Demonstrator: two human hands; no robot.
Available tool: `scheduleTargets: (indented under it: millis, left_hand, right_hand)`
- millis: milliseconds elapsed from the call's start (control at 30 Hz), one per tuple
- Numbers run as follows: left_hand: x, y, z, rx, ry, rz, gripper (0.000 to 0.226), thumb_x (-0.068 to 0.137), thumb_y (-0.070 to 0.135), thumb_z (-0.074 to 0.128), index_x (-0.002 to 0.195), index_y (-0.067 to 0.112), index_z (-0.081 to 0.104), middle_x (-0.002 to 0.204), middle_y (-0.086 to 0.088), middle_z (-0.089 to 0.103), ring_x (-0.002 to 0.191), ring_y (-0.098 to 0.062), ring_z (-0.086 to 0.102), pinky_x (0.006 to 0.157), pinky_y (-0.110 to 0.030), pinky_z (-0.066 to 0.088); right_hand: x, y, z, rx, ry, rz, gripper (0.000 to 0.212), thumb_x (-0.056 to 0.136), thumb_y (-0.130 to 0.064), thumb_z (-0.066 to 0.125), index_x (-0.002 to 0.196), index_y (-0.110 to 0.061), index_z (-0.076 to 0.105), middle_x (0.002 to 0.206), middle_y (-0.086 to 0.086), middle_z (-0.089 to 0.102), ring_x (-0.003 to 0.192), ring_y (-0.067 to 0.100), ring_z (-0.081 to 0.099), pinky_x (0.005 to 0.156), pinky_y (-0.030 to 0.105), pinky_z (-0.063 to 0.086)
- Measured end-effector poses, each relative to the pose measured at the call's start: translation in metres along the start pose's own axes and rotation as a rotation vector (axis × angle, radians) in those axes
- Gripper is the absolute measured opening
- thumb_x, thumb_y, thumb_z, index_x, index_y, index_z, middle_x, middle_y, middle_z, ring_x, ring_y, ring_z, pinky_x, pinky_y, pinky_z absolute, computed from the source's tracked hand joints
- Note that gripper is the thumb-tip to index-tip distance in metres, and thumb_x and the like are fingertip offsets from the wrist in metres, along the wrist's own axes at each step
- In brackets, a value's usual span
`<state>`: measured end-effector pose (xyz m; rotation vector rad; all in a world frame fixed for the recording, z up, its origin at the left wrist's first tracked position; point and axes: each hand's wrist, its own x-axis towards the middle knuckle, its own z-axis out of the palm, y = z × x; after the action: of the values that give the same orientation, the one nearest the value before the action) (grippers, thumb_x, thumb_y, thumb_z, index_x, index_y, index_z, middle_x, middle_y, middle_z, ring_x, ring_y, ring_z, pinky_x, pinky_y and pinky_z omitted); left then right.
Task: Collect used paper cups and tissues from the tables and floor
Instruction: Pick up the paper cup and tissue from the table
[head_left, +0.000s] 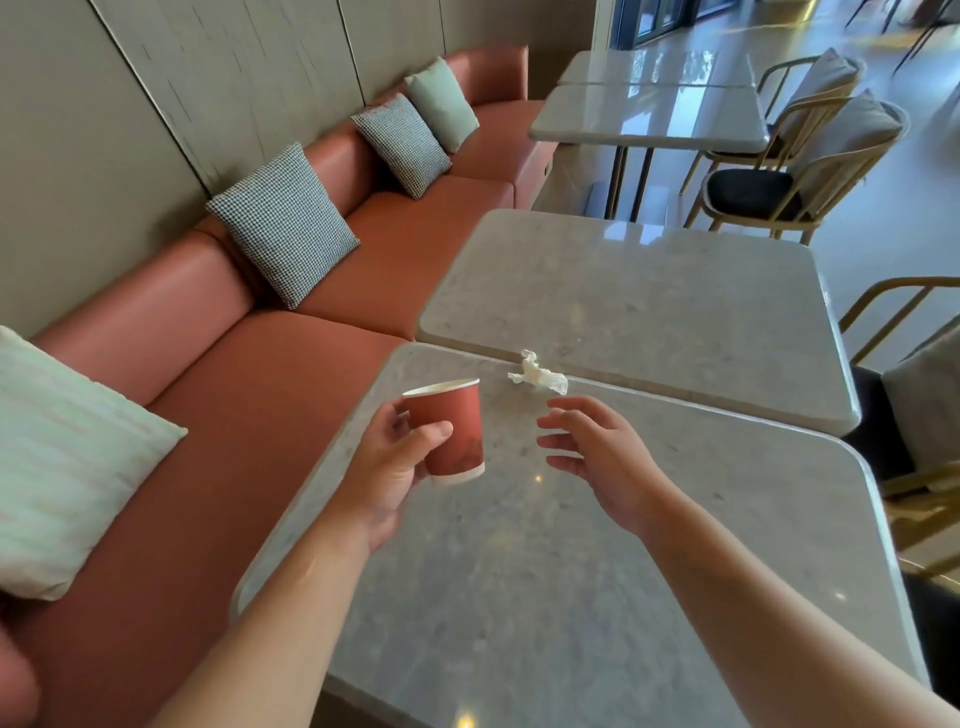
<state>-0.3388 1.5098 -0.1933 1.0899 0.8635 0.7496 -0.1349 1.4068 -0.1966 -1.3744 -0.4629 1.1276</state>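
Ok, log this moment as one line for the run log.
left hand: grips red paper cup, lifted off table | right hand: open, short of crumpled tissue | tissue: at table seam

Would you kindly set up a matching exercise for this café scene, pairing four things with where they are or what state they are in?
Things:
1. cup
2. tissue
3. right hand
4. check cushion

Places or states:
A. open above the table, holds nothing
B. leans on the sofa back
C. held in the left hand
D. crumpled on the table, at the seam between two tops

Pairs: 1-C, 2-D, 3-A, 4-B
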Motion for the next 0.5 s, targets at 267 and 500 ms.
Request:
scheduleTargets:
  millis: [267,500]
  left_hand:
    - [0.045,-0.013,0.02,0.026,-0.006,-0.035,0.074,0.054,0.031,0.083,0.121,0.009,0.059,0.106,-0.005,0.069,0.094,-0.018,0.069,0.076,-0.034,0.058]
    - [0.082,-0.03,0.013,0.005,0.019,-0.09,0.069,0.051,0.031,0.084,0.114,0.015,0.062,0.107,-0.004,0.07,0.09,-0.013,0.072,0.07,-0.029,0.059]
  right_hand:
    - [0.048,0.005,-0.026,-0.011,0.045,0.03,0.015,0.093,-0.013,0.062,0.107,-0.019,0.066,0.099,0.004,0.069,0.084,0.016,0.065,0.073,0.028,0.053]
    - [0.084,0.019,-0.029,-0.067,0.096,0.069,0.013,0.094,-0.015,0.062,0.105,-0.022,0.065,0.1,0.004,0.069,0.088,0.016,0.066,0.074,0.027,0.053]
